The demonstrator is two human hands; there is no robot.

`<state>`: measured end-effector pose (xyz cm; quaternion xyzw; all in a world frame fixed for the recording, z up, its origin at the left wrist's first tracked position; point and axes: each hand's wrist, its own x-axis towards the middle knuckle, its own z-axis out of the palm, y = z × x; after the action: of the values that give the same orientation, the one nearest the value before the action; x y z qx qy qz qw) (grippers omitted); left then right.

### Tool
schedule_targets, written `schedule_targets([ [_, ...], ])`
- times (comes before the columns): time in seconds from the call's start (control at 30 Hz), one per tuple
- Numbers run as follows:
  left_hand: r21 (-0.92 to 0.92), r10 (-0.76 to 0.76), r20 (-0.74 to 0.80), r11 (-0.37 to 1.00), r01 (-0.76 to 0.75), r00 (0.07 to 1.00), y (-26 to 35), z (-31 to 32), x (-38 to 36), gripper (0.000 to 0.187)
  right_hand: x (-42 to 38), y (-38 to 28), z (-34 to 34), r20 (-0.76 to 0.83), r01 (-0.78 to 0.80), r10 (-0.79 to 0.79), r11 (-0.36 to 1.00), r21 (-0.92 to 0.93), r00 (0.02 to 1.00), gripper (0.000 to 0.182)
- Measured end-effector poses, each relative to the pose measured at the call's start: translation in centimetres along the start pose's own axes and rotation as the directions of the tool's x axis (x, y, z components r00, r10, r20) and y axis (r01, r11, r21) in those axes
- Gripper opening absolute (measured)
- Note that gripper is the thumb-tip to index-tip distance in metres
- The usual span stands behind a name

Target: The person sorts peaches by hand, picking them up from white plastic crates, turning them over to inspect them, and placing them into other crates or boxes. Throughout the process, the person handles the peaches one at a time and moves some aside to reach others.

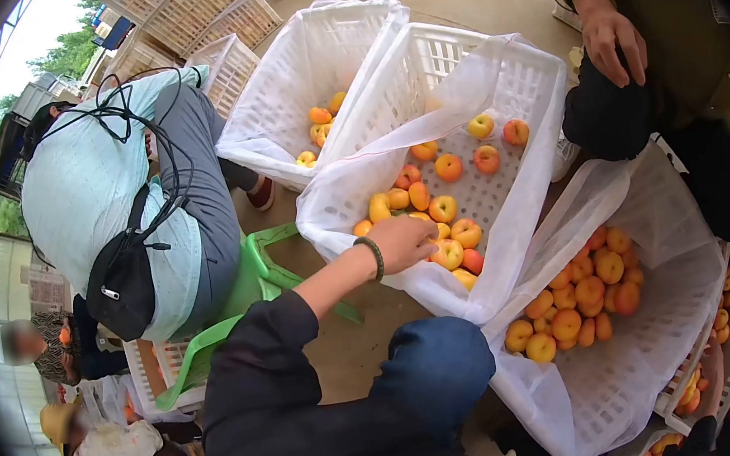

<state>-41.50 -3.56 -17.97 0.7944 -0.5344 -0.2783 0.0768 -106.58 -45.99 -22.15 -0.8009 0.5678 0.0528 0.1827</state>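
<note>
My left hand point(407, 242), with a dark braided band at the wrist, reaches over the near edge of a white crate point(444, 54) lined with white mesh cloth. Its fingers curl down on a peach among several yellow-orange, red-blushed ones point(443, 209); the fingertips are partly hidden. At the lower right edge, what looks like my right hand point(714, 376) is beside peaches in another crate, its fingers not visible. Between the two, a mesh-lined crate point(650, 393) holds a heap of peaches point(588, 292).
Another lined crate point(306, 44) with a few peaches stands farther off. A co-worker in a light blue shirt point(103, 169) sits left by a green plastic chair point(253, 283). A second person's hand point(614, 42) rests on a knee at right. Stacked crates point(193, 12) stand behind.
</note>
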Motion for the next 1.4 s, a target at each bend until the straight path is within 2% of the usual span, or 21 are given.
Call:
schedule_targets([
  [0.03, -0.039, -0.037, -0.081, 0.999, 0.034, 0.996, -2.1, -1.0, 1.6, 0.023, -0.2, 0.5, -0.5, 0.009, 0.061, -0.06, 0.998, -0.018, 0.998, 0.03],
  [0.1, 0.053, -0.191, -0.061, 0.979, 0.194, 0.98, -4.9, -2.7, 4.8, 0.022, -1.6, -1.5, -3.0, 0.046, -0.042, 0.05, 0.987, -0.157, 0.998, 0.027],
  [0.13, 0.22, -0.182, 0.032, 0.96, 0.17, 0.983, -7.2, -2.6, 6.9, 0.023, -3.5, -5.5, -4.6, 0.046, -0.094, 0.093, 0.996, 0.005, 0.995, 0.027],
  [0.2, 0.39, -0.194, 0.141, 0.912, 0.126, 0.971, -11.8, 0.9, 9.6, 0.025, -3.2, -7.4, -6.3, 0.109, -0.013, 0.032, 0.984, -0.177, 0.994, 0.032],
  [0.27, 0.442, -0.441, 0.221, 0.84, 0.313, 0.87, -14.4, 4.2, 12.5, 0.031, -5.6, -13.2, -5.4, 0.076, -0.021, 0.021, 1.0, -0.01, 0.997, 0.035],
  [0.3, 0.446, -0.425, 0.221, 0.844, 0.297, 0.878, -14.7, 4.7, 13.2, 0.031, -6.4, -15.1, -4.9, 0.032, -0.018, 0.014, 0.989, 0.146, 0.999, 0.039],
  [0.37, 0.727, -0.17, 0.435, 0.646, -0.233, 0.884, -14.6, 6.4, 12.7, 0.04, -8.6, -19.3, -4.8, 0.152, 0.007, -0.029, 0.99, 0.139, 0.988, 0.046],
  [0.43, 0.702, -0.048, 0.523, 0.59, -0.398, 0.851, -15.2, 6.8, 12.4, 0.026, -10.8, -25.0, -5.6, 0.207, -0.084, 0.055, 0.988, 0.131, 0.977, 0.048],
  [0.5, 0.696, -0.02, 0.551, 0.562, -0.446, 0.834, -15.9, 7.6, 12.1, 0.024, -12.0, -26.3, -5.9, 0.304, 0.185, -0.236, 0.965, 0.188, 0.923, 0.052],
  [0.6, 0.709, 0.016, 0.526, 0.543, -0.449, 0.85, -15.7, 6.9, 11.3, 0.024, -13.4, -30.2, -7.0, 0.347, 0.086, -0.186, 0.954, 0.286, 0.919, 0.054],
  [0.73, 0.699, -0.098, 0.527, 0.615, -0.365, 0.844, -14.7, 6.4, 11.2, 0.024, -12.7, -33.8, -6.0, 0.339, 0.267, -0.341, 0.931, 0.247, 0.877, 0.051],
  [0.8, 0.667, -0.124, 0.541, 0.666, -0.335, 0.832, -14.6, 5.8, 12.4, 0.035, -12.0, -36.6, -5.7, 0.385, 0.382, -0.444, 0.895, 0.23, 0.809, 0.047],
  [0.87, 0.511, -0.358, 0.489, 0.857, 0.072, 0.795, -12.3, 2.7, 13.0, 0.031, -11.0, -39.3, -5.2, 0.445, 0.487, -0.534, 0.844, 0.225, 0.719, 0.043],
  [0.93, 0.447, -0.374, 0.447, 0.88, 0.16, 0.813, -13.1, 0.7, 13.3, 0.039, -9.6, -42.1, -4.2, 0.484, 0.552, -0.665, 0.745, 0.375, 0.569, 0.04],
  [0.97, 0.054, -0.4, 0.51, 0.898, 0.436, 0.761, -11.5, -1.9, 12.7, 0.043, -8.7, -43.9, -3.5, 0.519, 0.473, -0.672, 0.741, 0.478, 0.528, 0.039],
  [1.0, -0.33, -0.386, 0.581, 0.694, 0.641, 0.717, -9.8, -4.2, 12.4, 0.048, -7.6, -45.9, -2.6, 0.545, 0.386, -0.685, 0.726, 0.57, 0.484, 0.038],
  [1.03, -0.325, -0.383, 0.578, 0.701, 0.634, 0.72, -8.4, -5.3, 11.9, 0.048, -6.9, -47.9, -1.3, 0.494, 0.307, -0.703, 0.686, 0.66, 0.511, 0.04],
  [1.1, -0.739, -0.051, 0.561, 0.418, 0.528, 0.826, -5.7, -6.4, 10.3, 0.053, -5.9, -52.0, 2.2, 0.361, 0.238, -0.713, 0.591, 0.771, 0.602, 0.045],
  [1.2, -0.831, 0.068, 0.494, 0.329, 0.448, 0.867, -2.1, -6.7, 8.7, 0.051, -5.6, -57.2, 7.4, 0.254, 0.194, -0.649, 0.536, 0.822, 0.717, 0.051],
  [1.33, -0.832, 0.075, 0.514, 0.288, 0.475, 0.855, -1.4, -6.9, 8.3, 0.053, -4.2, -59.1, 12.4, 0.241, 0.026, -0.713, 0.341, 0.94, 0.659, 0.05],
  [1.4, -0.556, -0.172, 0.531, 0.669, 0.494, 0.83, -5.1, -6.2, 10.8, 0.053, -4.3, -58.6, 12.7, 0.21, 0.178, -0.683, 0.451, 0.875, 0.699, 0.049],
])
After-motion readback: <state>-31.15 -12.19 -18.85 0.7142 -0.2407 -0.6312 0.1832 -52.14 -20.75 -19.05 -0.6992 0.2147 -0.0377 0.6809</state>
